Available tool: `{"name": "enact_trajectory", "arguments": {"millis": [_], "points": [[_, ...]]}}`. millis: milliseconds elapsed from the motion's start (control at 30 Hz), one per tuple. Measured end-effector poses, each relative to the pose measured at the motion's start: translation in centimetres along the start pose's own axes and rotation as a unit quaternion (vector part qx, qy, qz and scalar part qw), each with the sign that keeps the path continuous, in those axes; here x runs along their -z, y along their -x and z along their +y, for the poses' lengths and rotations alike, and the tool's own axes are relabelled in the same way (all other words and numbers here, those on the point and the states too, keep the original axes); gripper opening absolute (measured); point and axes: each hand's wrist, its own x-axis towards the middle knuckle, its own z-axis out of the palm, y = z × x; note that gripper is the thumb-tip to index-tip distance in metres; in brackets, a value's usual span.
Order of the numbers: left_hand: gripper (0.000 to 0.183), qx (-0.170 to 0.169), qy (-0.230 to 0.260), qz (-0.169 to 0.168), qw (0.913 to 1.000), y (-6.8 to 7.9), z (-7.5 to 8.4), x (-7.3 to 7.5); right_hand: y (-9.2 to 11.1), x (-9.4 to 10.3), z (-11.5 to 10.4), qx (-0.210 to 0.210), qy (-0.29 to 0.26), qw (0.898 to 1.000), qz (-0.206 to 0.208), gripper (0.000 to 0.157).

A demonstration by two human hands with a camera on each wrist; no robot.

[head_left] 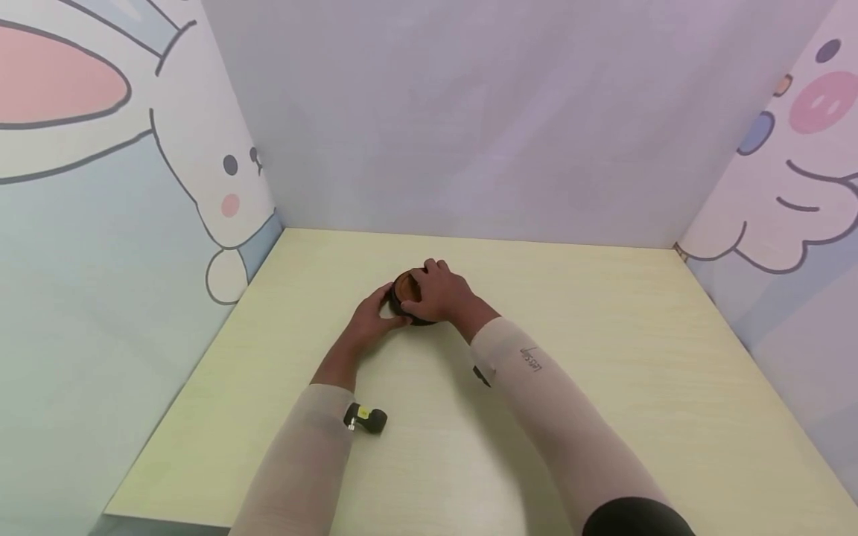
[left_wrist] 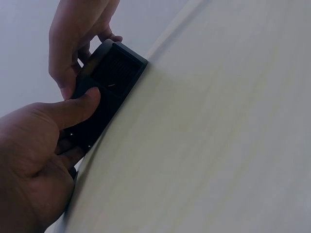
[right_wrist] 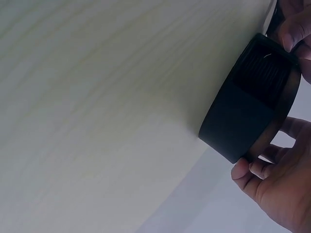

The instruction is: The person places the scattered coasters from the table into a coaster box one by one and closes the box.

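Observation:
A low, round black holder [head_left: 395, 304] with a brown disc-like top [head_left: 406, 289] sits on the table towards the back. In the right wrist view, the holder [right_wrist: 238, 119] has a cutout in its side wall, with fine parallel lines showing inside. My left hand [head_left: 372, 316] grips the holder's left side; its thumb [left_wrist: 92, 96] presses the wall near the cutout. From above, my right hand [head_left: 444, 292] spans the brown top, thumb and fingertips at the rim. In the right wrist view the right hand's fingers [right_wrist: 260, 170] curl at the edge. The palm hides part of the top.
The pale wood-look table [head_left: 603, 357] extends on all sides of the hands. A plain grey-white wall [head_left: 469, 126] closes off the back, and cartoon-printed panels stand at left [head_left: 134, 260] and right [head_left: 771, 186]. A small black device [head_left: 367, 418] is on the left sleeve.

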Motion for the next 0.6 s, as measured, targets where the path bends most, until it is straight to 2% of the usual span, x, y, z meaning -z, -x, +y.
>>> {"name": "enact_trajectory", "arguments": {"millis": [367,600], "points": [[0.096,0.006,-0.002,0.000,1.0000,-0.07,0.13,-0.06,0.19,-0.14,0.41,0.007,0.004,1.000,-0.003,0.077],[0.096,0.008,-0.008,0.002,0.9999,-0.03,-0.08,-0.05,0.32,-0.31,0.57,0.018,-0.012,1.000,-0.005,0.081]]}}
